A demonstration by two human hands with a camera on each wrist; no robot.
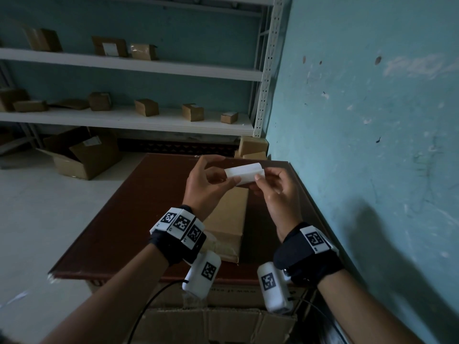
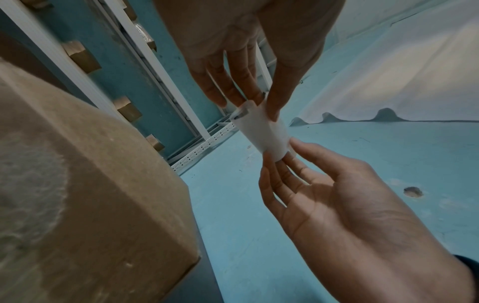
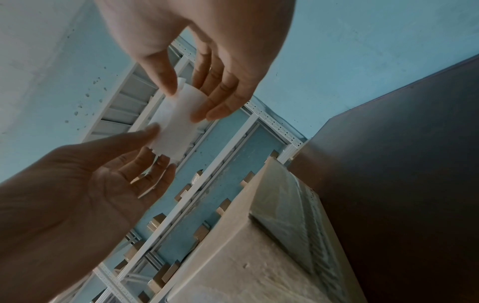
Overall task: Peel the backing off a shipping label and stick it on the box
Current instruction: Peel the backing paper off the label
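I am pinching the curled label [image 1: 244,173] at both ends, left hand [image 1: 207,184] at 9 o'clock, right hand [image 1: 275,192] at 3, its printed face hidden, my wrists partly covering the box [image 1: 231,219].

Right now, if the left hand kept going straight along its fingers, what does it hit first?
The left hand already pinches the label; beyond that, likely the right hand holding the other end. Depth is unclear, but the box lies below that line.
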